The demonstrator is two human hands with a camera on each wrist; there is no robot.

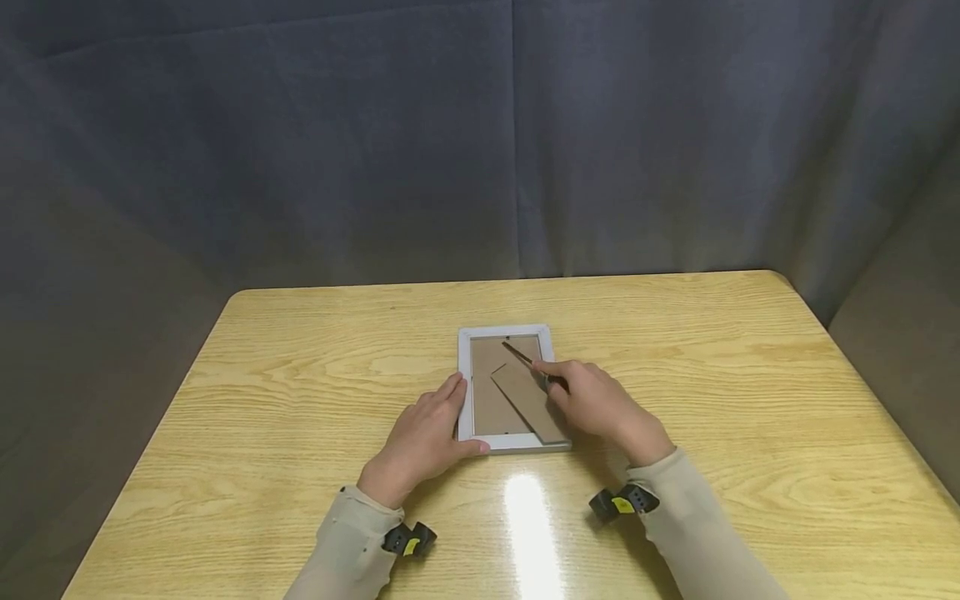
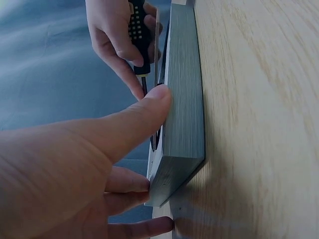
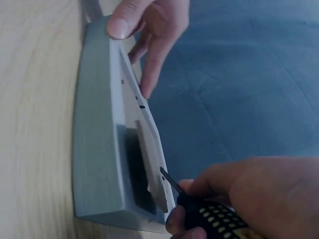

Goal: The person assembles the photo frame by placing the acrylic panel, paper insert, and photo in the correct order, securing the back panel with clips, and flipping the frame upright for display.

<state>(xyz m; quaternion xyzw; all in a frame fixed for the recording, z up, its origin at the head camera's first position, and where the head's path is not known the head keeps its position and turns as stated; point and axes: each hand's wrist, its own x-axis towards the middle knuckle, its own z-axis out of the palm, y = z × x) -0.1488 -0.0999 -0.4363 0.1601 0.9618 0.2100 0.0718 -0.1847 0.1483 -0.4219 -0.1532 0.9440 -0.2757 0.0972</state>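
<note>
A yellow wood-grain table with rounded far corners filled the lower frame, a white glare streaking its bottom centre. Creased dark grey-blue cloth hung across the top and down both sides.

At centre, on the table, lay a pale grey rectangular picture frame, brown backing board upward, its flat brown stand flap slanting toward the lower right. The left hand gripped the frame's lower-left corner, thumb on the near edge, fingers along the side. The right hand was clamped round a black-handled, yellow-dotted screwdriver, its shaft pointing upper left over the board; whether the tip touched was unclear.
</note>
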